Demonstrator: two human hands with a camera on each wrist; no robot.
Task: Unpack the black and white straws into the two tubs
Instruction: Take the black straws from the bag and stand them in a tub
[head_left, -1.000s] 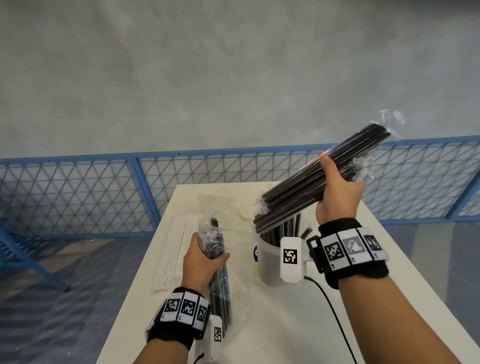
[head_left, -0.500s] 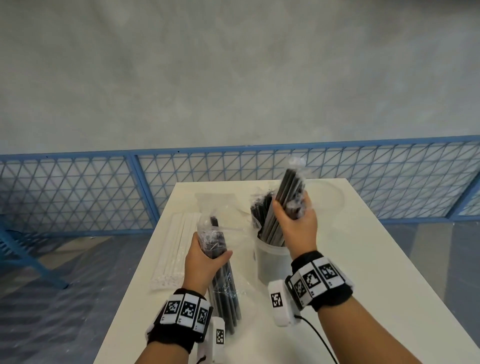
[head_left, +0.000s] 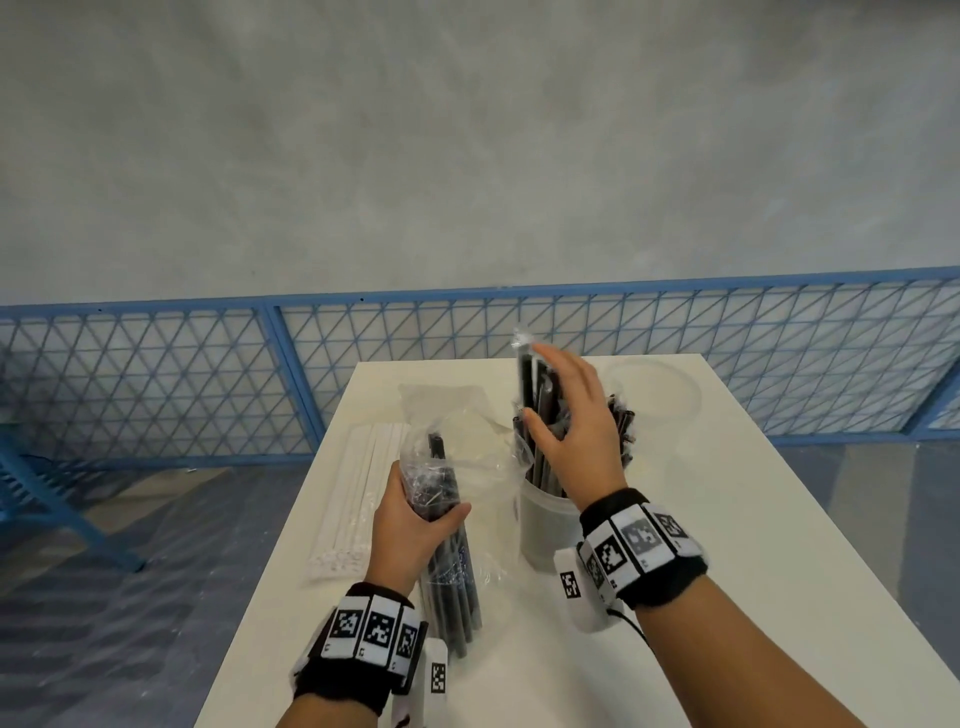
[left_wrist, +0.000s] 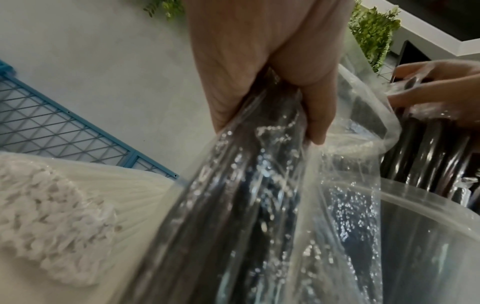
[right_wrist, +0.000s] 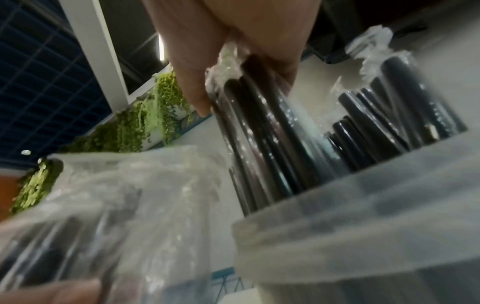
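My left hand grips a clear plastic bag of black straws near its open top; the bag's lower end rests on the white table. In the left wrist view my fingers curl round the bag. My right hand holds a wrapped bundle of black straws standing upright in a translucent tub, with thumb and fingers round it. More black straws stand in the same tub. A sealed pack of white straws lies at the table's left edge.
A clear round tub or lid sits at the far right of the table. An empty clear wrapper lies behind the bag. A blue mesh fence runs behind the table, before a grey wall.
My right hand brought its bundle down from a raised, slanted hold to upright in the tub, and its fingers have loosened. The left hand has stayed on the bag.
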